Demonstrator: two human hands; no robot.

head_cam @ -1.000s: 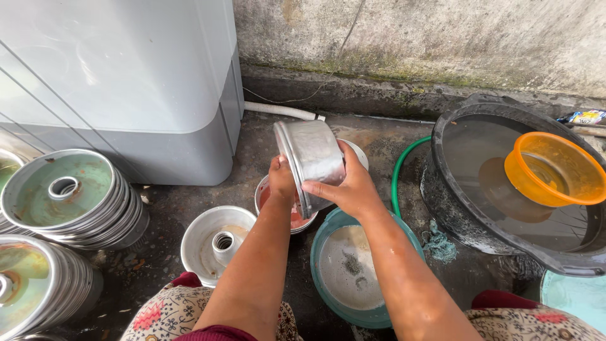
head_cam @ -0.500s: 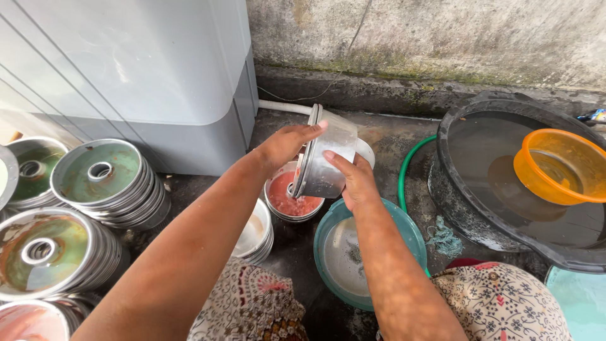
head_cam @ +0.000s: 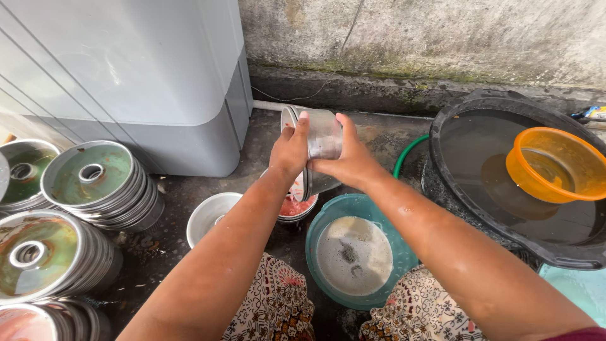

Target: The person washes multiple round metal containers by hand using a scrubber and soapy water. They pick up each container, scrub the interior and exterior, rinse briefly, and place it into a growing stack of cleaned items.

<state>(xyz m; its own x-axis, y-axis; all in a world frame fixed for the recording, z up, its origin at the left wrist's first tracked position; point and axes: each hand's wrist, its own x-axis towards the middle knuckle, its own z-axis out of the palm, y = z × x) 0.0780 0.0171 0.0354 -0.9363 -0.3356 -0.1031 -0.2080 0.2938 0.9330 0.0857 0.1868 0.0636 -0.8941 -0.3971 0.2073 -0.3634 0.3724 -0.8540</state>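
The metal ring mould (head_cam: 322, 136) is held on its side above the wet floor, its open face turned left — right over a red-stained mould (head_cam: 297, 207). Both hands clasp it: the left hand (head_cam: 291, 150) at the rim, the right hand (head_cam: 350, 161) cupping the base. The teal basin (head_cam: 328, 218) sits just below — nearer the right hand.

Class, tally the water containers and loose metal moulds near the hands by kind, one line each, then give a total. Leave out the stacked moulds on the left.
Metal mould held in both hands: 1
Metal mould with red residue: 1
White ring mould on the ground: 1
Teal basin: 1
Black tub: 1
Orange bowl: 1
Total: 6
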